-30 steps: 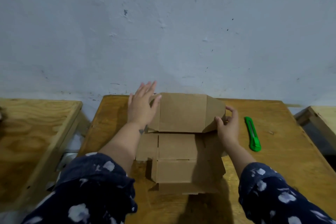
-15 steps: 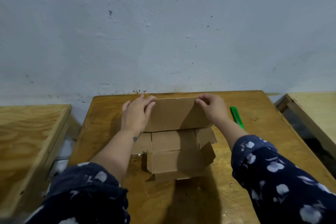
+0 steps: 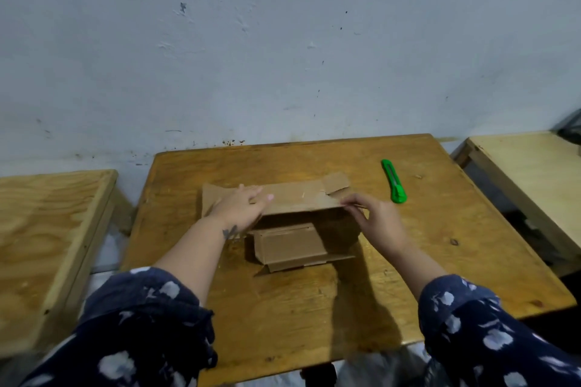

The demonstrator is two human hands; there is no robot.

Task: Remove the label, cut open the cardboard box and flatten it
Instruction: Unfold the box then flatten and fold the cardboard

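Note:
A brown cardboard box [image 3: 295, 198], opened out, lies in the middle of the wooden table [image 3: 440, 245]. Its far panel is folded back almost flat, and a near folded section [image 3: 289, 245] still stands up. My left hand [image 3: 242, 207] presses palm-down on the left of the far panel, fingers spread. My right hand [image 3: 374, 217] pinches the panel's near right edge. A green utility knife [image 3: 393, 181] lies on the table to the right of the box, apart from both hands. No label shows.
A grey-white wall rises right behind the table. A second wooden table [image 3: 53, 245] stands to the left and a paler one [image 3: 531, 173] to the right, with gaps between. The near part of the middle table is bare wood.
The far panel, upright one second ago, has been pushed back and down nearly flat. Both hands moved with it; the right hand went from the side flap to the panel's edge.

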